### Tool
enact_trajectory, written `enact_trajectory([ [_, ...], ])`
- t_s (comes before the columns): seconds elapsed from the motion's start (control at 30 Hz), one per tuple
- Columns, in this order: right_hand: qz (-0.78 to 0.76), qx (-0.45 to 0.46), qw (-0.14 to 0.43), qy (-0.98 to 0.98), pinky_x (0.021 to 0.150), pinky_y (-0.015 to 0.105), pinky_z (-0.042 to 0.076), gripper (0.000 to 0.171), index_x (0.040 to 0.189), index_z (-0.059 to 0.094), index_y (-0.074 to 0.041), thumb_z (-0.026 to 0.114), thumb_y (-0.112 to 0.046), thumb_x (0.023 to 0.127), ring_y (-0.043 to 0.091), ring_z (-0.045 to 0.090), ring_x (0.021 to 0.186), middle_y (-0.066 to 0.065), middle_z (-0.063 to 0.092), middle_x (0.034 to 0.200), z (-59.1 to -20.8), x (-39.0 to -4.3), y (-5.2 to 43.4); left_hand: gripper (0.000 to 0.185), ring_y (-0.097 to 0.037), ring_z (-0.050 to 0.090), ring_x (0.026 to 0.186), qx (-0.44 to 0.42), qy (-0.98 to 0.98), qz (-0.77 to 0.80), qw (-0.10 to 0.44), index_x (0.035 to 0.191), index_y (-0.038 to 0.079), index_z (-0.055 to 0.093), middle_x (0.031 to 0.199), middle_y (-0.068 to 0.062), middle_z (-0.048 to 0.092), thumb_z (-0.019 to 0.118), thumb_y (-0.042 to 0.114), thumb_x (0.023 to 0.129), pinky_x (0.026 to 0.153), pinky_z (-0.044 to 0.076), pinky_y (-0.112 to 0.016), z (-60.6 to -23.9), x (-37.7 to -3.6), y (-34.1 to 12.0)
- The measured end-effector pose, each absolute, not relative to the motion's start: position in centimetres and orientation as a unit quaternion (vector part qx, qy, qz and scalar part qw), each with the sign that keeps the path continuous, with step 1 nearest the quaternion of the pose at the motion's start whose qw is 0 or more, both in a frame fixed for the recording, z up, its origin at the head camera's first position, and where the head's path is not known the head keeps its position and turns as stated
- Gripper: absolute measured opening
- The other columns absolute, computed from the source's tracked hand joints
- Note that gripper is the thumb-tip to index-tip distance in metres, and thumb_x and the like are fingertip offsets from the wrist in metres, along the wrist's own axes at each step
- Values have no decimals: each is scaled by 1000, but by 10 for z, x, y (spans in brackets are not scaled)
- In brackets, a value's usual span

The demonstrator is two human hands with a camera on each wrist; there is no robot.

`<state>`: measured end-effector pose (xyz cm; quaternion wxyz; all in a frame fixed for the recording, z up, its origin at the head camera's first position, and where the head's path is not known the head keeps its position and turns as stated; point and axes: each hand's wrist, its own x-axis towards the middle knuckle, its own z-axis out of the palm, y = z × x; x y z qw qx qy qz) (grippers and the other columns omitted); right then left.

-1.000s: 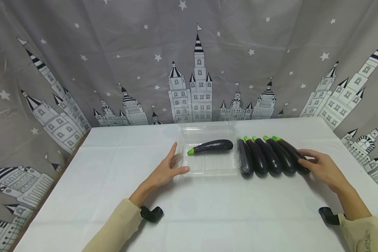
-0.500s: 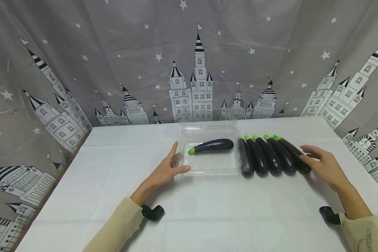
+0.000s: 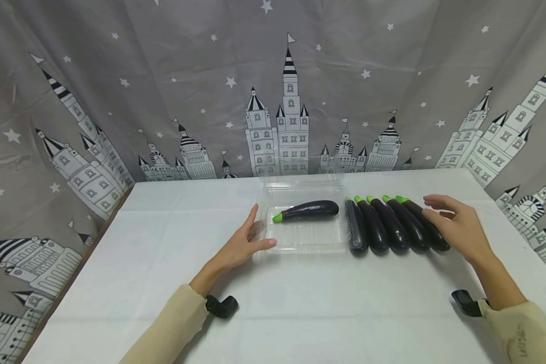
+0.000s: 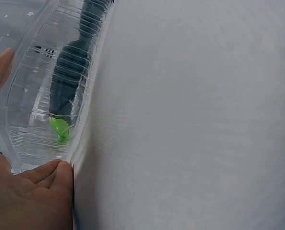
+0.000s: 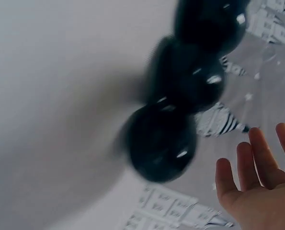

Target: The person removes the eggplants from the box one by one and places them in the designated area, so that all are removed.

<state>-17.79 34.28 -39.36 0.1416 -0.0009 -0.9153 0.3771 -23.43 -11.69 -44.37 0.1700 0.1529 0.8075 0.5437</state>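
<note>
A clear plastic clamshell box [image 3: 302,241] stands open on the white table, holding one dark purple eggplant [image 3: 307,210] with a green stem; the same eggplant [image 4: 65,86] shows through the ribbed wall. My left hand [image 3: 245,242] rests with straight fingers against the box's left front corner, the thumb [image 4: 61,175] touching its edge. Right of the box lie several eggplants [image 3: 393,230] side by side. My right hand [image 3: 452,220] hovers open just over the rightmost eggplant [image 3: 425,227], holding nothing; its spread fingers [image 5: 250,165] are clear of the round ends.
A white cloth covers the table [image 3: 273,303]. A grey curtain [image 3: 273,86] printed with castles and stars hangs behind and at both sides. The table's left edge [image 3: 73,273] borders a dark wooden strip.
My right hand has lifted off the rightmost eggplant and moved up and back over it, fingers spreading. The left hand and box have stayed put.
</note>
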Motion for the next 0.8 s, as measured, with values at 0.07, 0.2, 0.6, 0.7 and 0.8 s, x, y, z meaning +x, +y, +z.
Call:
enact_trajectory([
  [0.07, 378, 18, 150, -913, 94, 34, 49, 39, 130, 59, 3, 59, -21, 100, 36, 55, 114, 26, 60, 125, -389, -179, 336, 107, -30, 19, 147, 150, 808, 544, 171, 159, 30, -6, 160, -22, 18, 74, 38, 89, 117, 21, -40, -443, -234, -116],
  [0.2, 391, 67, 158, -904, 86, 11, 45, 35, 127, 60, 4, 63, -13, 97, 8, 57, 105, 25, 62, 122, -386, -185, 325, 106, -30, 19, 147, 151, 807, 545, 171, 159, 30, -5, 160, -21, 18, 74, 38, 89, 117, 21, -39, -443, -234, -116],
  [0.6, 422, 126, 104, -892, 82, 7, 44, 34, 128, 60, 4, 62, -10, 98, 5, 59, 99, 21, 64, 121, -380, -202, 290, 107, -31, 18, 147, 153, 807, 544, 169, 159, 26, -6, 160, -23, 15, 74, 37, 89, 117, 20, -40, -441, -234, -117],
  [0.7, 415, 138, 91, -895, 86, 16, 48, 33, 128, 61, 3, 62, -11, 98, 21, 62, 103, 19, 64, 120, -378, -207, 275, 107, -31, 18, 148, 151, 808, 544, 168, 159, 26, -5, 160, -23, 15, 74, 37, 89, 117, 20, -40, -441, -235, -117],
  [0.8, 419, 144, 70, -894, 93, 34, 51, 33, 128, 61, 2, 62, -12, 98, 31, 62, 107, 20, 63, 121, -376, -210, 261, 107, -31, 17, 148, 151, 808, 544, 168, 159, 26, -6, 161, -23, 14, 74, 36, 89, 117, 20, -40, -442, -234, -117],
])
